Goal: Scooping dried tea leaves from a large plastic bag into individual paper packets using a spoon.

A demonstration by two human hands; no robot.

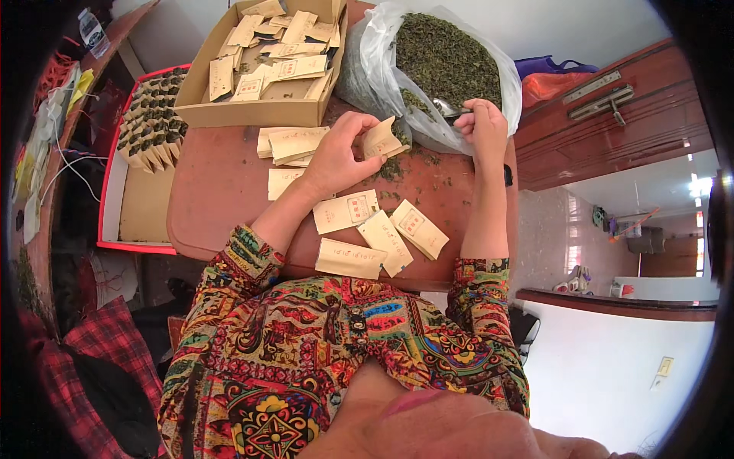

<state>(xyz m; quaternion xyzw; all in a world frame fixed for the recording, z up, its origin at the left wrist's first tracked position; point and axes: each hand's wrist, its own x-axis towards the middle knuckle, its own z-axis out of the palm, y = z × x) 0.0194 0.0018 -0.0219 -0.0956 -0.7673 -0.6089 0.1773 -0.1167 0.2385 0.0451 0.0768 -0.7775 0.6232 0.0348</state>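
Observation:
Between the thumb and fingers of my left hand is a small kraft paper packet, its mouth turned up and gaping. My right hand grips a metal spoon at the rim of a clear plastic bag. The spoon's bowl rests against the dried tea leaves that fill the plastic bag. Several flat packets bearing print lie on the table near my body. A small stack of packets sits beside my left wrist. Loose leaf bits are scattered under the held packet.
A cardboard box of loose packets stands on the back left of the reddish table. Left of the table, a red-edged tray holds rows of upright filled packets. A wooden door is at the right.

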